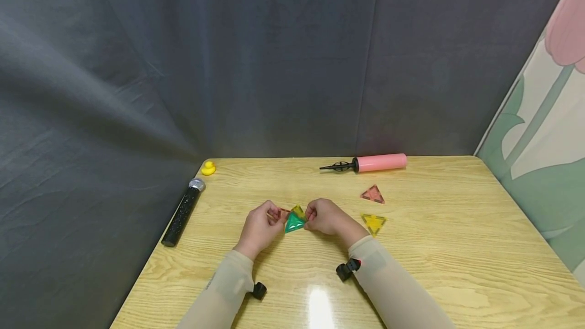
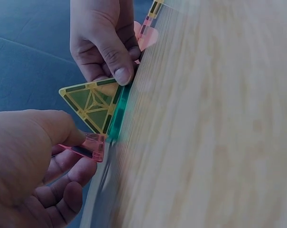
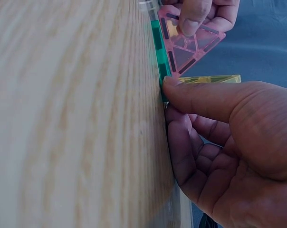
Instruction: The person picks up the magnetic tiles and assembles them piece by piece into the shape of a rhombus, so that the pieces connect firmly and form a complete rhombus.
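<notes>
Red triangle (image 3: 186, 47), pinched in left grip (image 1: 259, 228)

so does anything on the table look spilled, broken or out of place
Nothing looks spilled or broken. The mic stands out slightly: it lies along the left edge of the table, so it could roll off. The green tile and held yellow tile show no damage.

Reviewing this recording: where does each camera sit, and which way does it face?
Head: worn on the head, facing forward and down at the table; left hand, right hand and sleeves show.
Left wrist: on that wrist, facing the raised yellow tile; left hand near, right hand beyond.
Right wrist: on that wrist, facing the raised red tile; right hand near, left hand beyond.
Shared: both wrist views show the table and green tile from opposite sides.
</notes>
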The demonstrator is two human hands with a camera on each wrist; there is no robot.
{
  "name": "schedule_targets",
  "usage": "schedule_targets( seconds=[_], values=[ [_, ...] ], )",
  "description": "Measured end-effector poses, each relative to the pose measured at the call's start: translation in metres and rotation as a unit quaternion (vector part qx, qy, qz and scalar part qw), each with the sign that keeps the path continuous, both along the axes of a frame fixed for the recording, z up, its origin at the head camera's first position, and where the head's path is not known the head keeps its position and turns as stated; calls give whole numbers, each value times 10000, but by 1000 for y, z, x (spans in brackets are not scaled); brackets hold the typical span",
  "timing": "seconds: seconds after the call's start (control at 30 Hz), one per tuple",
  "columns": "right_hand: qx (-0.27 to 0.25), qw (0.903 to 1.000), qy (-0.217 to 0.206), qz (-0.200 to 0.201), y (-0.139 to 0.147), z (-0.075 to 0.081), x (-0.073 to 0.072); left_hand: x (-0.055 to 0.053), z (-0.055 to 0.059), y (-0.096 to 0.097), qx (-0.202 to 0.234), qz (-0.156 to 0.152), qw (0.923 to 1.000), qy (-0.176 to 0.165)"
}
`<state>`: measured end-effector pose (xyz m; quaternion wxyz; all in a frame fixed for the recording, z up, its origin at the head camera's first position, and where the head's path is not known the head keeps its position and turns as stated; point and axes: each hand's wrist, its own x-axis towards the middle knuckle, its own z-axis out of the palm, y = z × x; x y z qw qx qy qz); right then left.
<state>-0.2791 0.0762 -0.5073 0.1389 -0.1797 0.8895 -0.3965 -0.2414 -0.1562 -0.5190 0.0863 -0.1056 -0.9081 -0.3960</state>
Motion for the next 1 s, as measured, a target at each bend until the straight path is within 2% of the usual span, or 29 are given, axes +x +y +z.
schedule_targets(
  seconds=[0.5,1.0],
  values=[
    [92,9998,171,52,-1,2,1,1,-5,1,138,-177,9995,-228],
    [109,9986,517,71,-3,1,0,1,-11,1,92,-284,9996,-27]
  ],
)
